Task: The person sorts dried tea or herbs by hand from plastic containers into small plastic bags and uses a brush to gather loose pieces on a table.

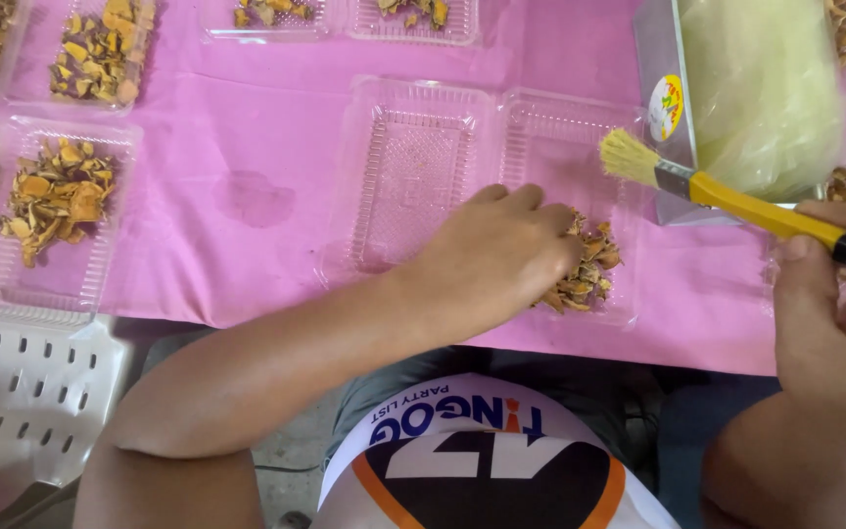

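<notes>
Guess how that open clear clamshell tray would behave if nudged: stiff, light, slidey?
The clear clamshell tray looks thin-walled and see-through, so probably very light and flexy. On the smooth pink table cover it would likely slide easily. The left hand pressing dried pieces into one half probably keeps it from shifting.

Your brush (736,201) has a yellow handle, black grip end, pale straw bristles. Tablecloth (247,147) is pink. Clamshell tray (413,176) is clear with grid ribbing. Dried pieces (585,269) are orange-brown. Boxed sheets (761,88) look pale green, possibly translucent.
</notes>
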